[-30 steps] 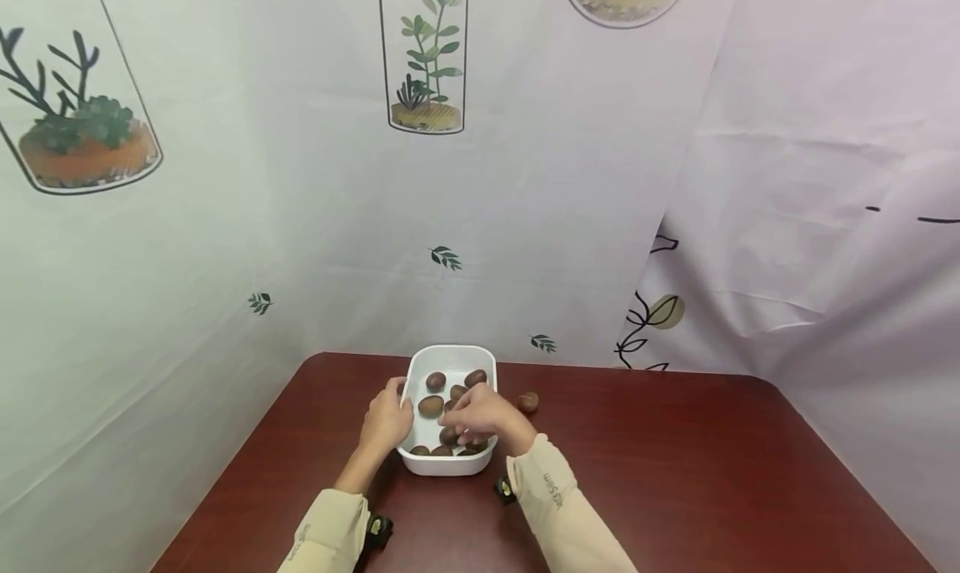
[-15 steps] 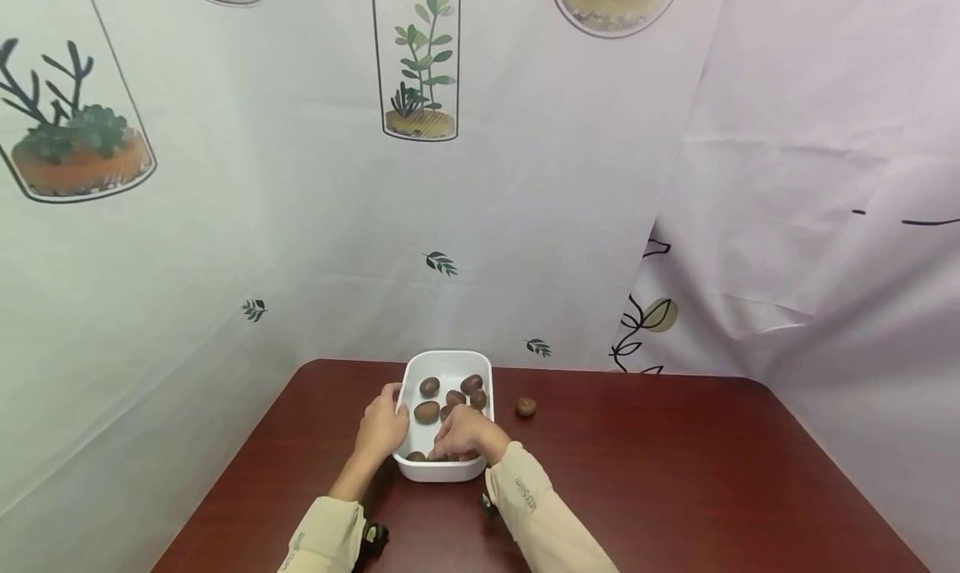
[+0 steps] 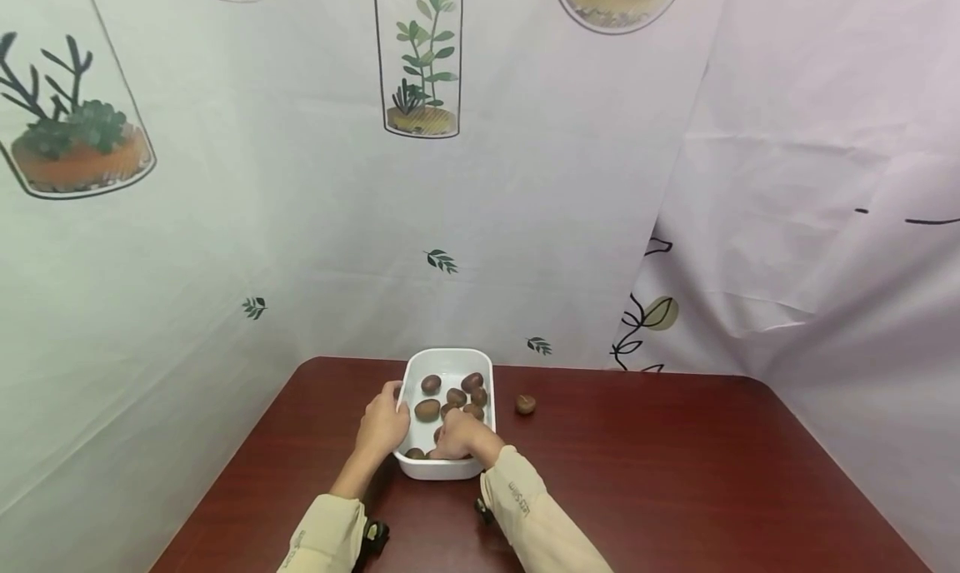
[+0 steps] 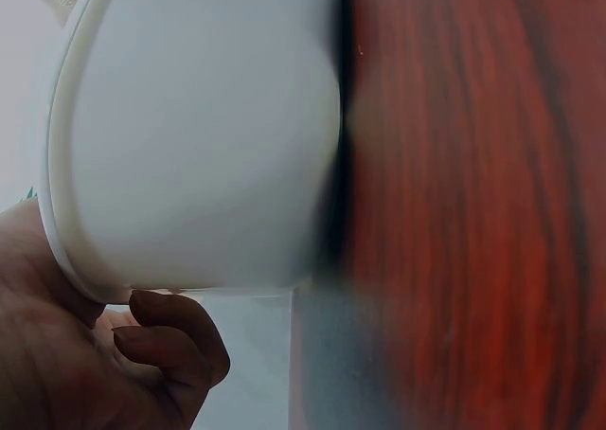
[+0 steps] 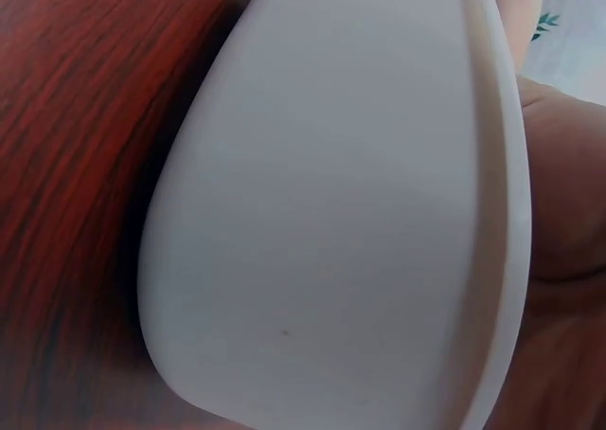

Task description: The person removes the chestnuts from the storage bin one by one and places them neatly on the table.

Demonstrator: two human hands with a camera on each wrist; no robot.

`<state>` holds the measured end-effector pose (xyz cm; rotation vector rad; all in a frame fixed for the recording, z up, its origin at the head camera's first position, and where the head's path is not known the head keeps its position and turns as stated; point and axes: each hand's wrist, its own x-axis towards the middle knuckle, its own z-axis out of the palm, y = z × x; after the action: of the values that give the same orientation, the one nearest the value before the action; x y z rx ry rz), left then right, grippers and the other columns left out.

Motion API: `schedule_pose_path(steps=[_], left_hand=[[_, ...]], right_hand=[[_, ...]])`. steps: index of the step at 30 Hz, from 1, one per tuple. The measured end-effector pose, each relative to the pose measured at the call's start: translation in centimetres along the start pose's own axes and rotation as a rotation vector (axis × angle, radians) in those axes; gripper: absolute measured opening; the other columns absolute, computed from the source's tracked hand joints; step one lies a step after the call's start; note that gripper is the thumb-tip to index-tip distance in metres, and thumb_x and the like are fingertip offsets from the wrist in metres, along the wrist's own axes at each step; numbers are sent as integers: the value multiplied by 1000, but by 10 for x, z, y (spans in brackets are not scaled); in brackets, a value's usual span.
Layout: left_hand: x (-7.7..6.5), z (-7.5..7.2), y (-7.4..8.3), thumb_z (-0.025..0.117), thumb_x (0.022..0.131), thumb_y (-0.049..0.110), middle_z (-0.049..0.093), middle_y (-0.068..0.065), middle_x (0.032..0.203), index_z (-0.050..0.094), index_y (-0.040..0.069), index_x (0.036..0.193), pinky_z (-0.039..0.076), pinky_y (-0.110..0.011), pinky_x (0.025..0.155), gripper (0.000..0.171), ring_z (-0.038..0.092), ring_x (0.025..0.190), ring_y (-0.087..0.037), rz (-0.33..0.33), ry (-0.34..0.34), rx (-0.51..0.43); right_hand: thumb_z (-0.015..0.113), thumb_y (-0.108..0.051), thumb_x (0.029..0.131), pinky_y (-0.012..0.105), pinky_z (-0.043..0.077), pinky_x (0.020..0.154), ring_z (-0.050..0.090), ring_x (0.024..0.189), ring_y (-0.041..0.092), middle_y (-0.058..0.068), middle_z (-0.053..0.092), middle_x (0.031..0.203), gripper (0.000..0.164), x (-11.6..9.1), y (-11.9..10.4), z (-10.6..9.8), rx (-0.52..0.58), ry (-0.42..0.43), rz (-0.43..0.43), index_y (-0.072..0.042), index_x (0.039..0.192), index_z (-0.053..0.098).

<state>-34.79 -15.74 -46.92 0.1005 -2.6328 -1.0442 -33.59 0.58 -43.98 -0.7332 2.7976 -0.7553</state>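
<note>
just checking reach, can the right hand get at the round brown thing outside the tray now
Probably yes: the round brown thing lies on the table with nothing covering it, though the right hand must first lift out of the white tray.

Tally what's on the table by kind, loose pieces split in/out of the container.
White rectangular tray: 1
Brown rounded nut-like pieces inside: at least 9 (right hand may hide more)
Brown rounded nut-like piece outside: 1
Total: at least 11

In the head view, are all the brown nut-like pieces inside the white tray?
No, one brown piece lies on the red table, to the right of the white tray.
</note>
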Motion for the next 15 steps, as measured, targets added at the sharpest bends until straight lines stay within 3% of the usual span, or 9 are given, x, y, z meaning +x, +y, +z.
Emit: schedule_pose_path(steps=[5, 9, 12, 15], left_hand=[[-1, -1, 1, 52, 95, 13, 66, -20, 101, 51, 1, 136, 50, -55, 76, 42, 66, 91, -38, -6, -6, 9], [-1, -1, 1, 53, 95, 12, 66, -19, 99, 52, 0, 135, 50, -55, 74, 42, 66, 89, -37, 0, -2, 7], [-1, 0, 1, 53, 95, 12, 66, -19, 100, 52, 1, 135, 50, -55, 74, 42, 66, 90, -38, 3, 0, 4], [0, 0, 1, 53, 95, 13, 66, -20, 101, 52, 1, 135, 50, -56, 75, 42, 65, 91, -39, 2, 0, 6]], right_hand=[[78, -15, 73, 16, 25, 41, 30, 38, 1, -15, 33, 37, 47, -2, 0, 0, 37, 6, -19, -19, 41, 44], [82, -11, 70, 16, 31, 43, 38, 42, 1, -13, 46, 42, 30, -5, -1, -5, 118, 42, 8, -11, 47, 62], [85, -10, 71, 19, 40, 44, 53, 47, 5, -3, 61, 51, 15, -9, 0, -14, 217, 50, 52, -6, 62, 73], [86, -8, 72, 22, 41, 41, 61, 48, 15, 8, 66, 56, 14, -12, 4, -24, 321, 56, 95, -5, 67, 74]])
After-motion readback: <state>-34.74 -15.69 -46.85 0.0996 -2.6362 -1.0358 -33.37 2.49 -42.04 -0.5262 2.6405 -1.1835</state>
